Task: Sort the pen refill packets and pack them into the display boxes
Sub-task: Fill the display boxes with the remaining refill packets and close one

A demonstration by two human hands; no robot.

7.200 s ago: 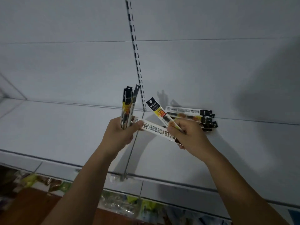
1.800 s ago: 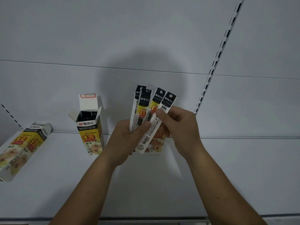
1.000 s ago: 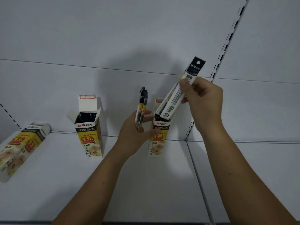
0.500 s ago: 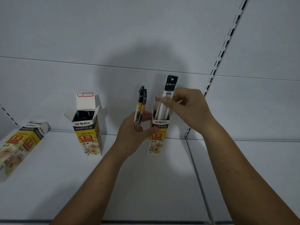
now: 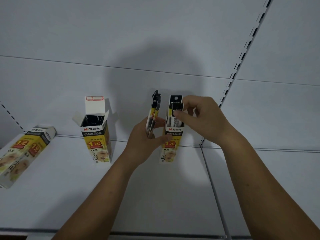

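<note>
At 3 o'clock from the left hand (image 5: 143, 142) gripping spares (image 5: 153, 116), the right hand (image 5: 205, 119) pinches a packet (image 5: 176, 103) that may jam, tipping the box (image 5: 170, 144).

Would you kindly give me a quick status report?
Left hand grips spare refill packets. Right hand pinches one packet into rightmost display box. Nothing blocking.

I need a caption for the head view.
Right hand pinches packet in display box; left hand holds spare packets.
</note>
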